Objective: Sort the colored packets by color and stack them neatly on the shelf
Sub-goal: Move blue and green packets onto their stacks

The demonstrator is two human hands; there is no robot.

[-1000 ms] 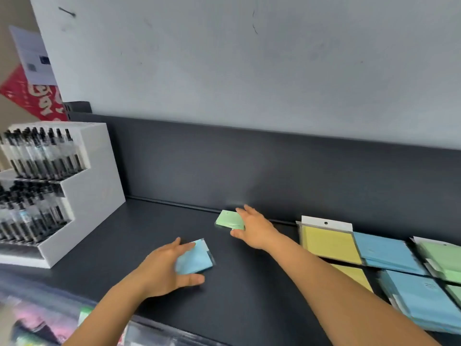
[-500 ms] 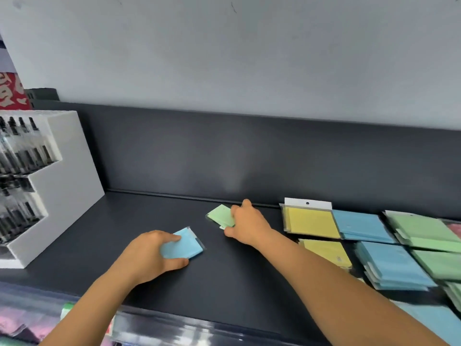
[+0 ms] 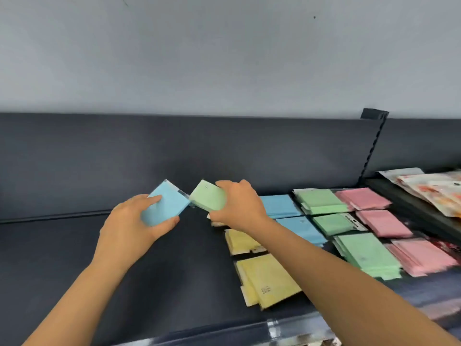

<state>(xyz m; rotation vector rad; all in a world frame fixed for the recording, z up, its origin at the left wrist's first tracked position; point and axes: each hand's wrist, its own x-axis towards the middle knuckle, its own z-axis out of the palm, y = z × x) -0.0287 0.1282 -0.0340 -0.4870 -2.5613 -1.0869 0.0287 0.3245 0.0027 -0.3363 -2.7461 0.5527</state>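
Sorting is the step in hand. The left hand [image 3: 129,228] holds a light blue flat packet in clear wrap [image 3: 166,206], and its grip pinches the packet between thumb and fingers. The right hand [image 3: 239,206] curls its grip round a light green flat packet [image 3: 208,198]. Both packets are tilted and look lifted off the dark grey shelf [image 3: 74,258]. They are near the middle of its back edge, with their corners almost touching. Toward the right end of the shelf lie rows of piles. The yellow packets [image 3: 269,278] come first, then the blue packets [image 3: 278,204], then the green packets [image 3: 321,201]. The pink packets [image 3: 363,198] are farthest right. I think each held packet should go next to the pile of its own colour. The green one must pass over the blue piles to reach the green ones. The blue one has a shorter way to go. Each should be laid flat with its edges lined up, or the smooth wrap may let it slide off.
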